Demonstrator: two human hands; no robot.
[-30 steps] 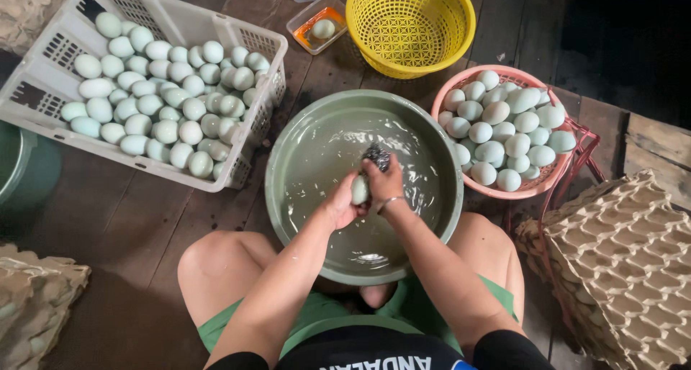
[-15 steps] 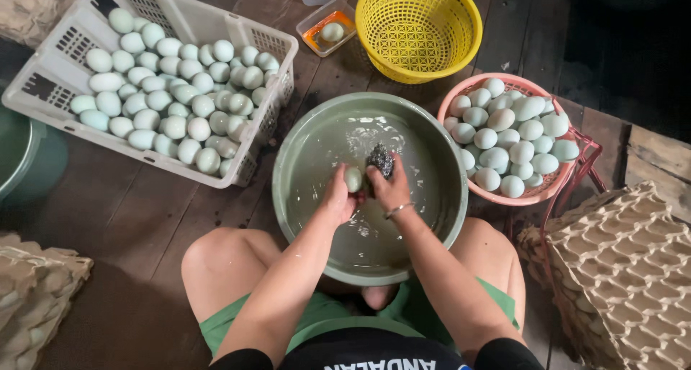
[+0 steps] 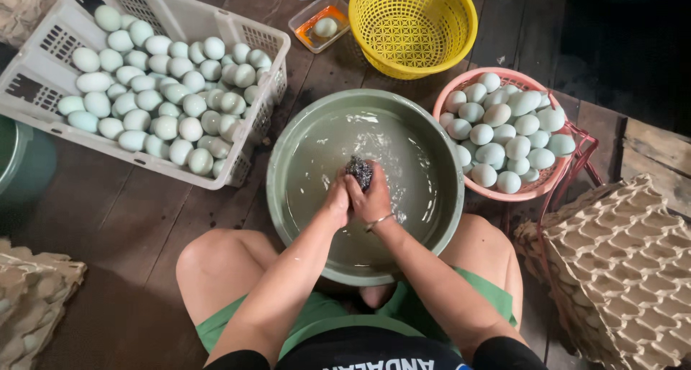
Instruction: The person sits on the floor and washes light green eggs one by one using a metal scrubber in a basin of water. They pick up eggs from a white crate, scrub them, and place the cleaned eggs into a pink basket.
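Over a green basin of cloudy water, my two hands are pressed together. My right hand grips a dark steel-wool scourer that sticks out above the fingers. My left hand is closed against it; the pale egg it held in the earlier frames is now hidden between the hands. A thin bangle sits on my right wrist. I am squatting, bare knees on either side of the basin.
A white plastic crate full of pale green eggs stands at the left. A pink basket of eggs sits at the right, an empty yellow basket behind. A small clear tub holds one egg. Cardboard egg trays lie right and lower left.
My hands have drawn closer together; the egg seen in my left hand is now covered. The scourer has shifted left over it.
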